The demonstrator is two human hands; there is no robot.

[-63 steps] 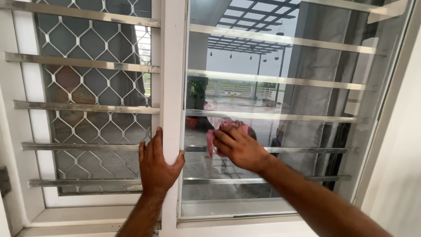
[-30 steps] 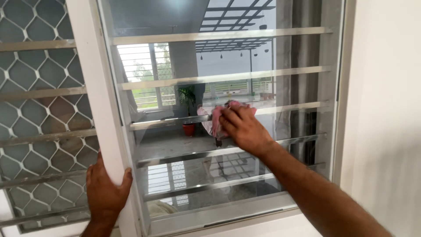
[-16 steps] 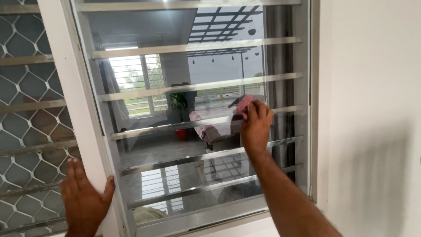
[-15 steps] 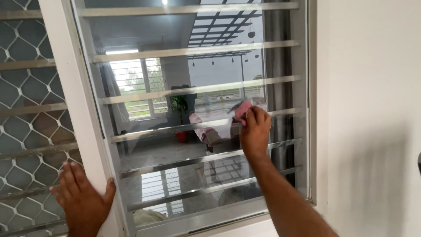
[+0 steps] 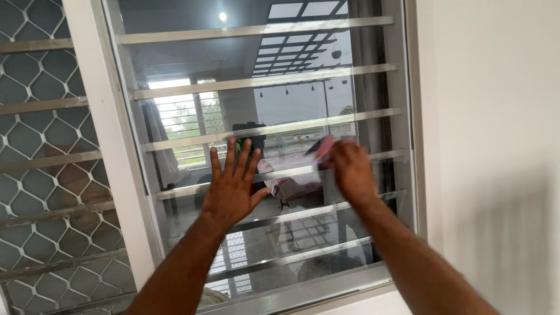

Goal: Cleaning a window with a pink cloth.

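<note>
- Head view, against the picture half a second earlier: the left hand [image 5: 232, 189] has left the white upright of the window frame [image 5: 111, 146] and now lies flat on the glass pane [image 5: 192, 87], fingers spread wide and holding nothing.
- Before, that hand gripped the frame low at the left edge of the picture; now it sits near the middle of the pane, with its forearm rising from the bottom edge.
- The right hand [image 5: 350, 172] has stayed at nearly the same spot, at the right side of the pane and near its right edge, with its fingers bunched over the pink cloth [image 5: 324, 147] and pressing it to the glass.
- The two hands are apart, at about the same height, with a stretch of bare glass between them.
- The view has shifted a little, so more of the pane's top shows than before.
- The pink cloth is crumpled small; only a corner peeks out above and left of the knuckles, and the rest is hidden under the hand.
- Behind the glass run horizontal metal bars [image 5: 256, 30], and the pane mirrors a room.
- Left of the frame, a diamond-pattern mesh grille [image 5: 41, 175] fills the other opening.
- Right of the window stands a plain white wall [image 5: 496, 146].
</note>
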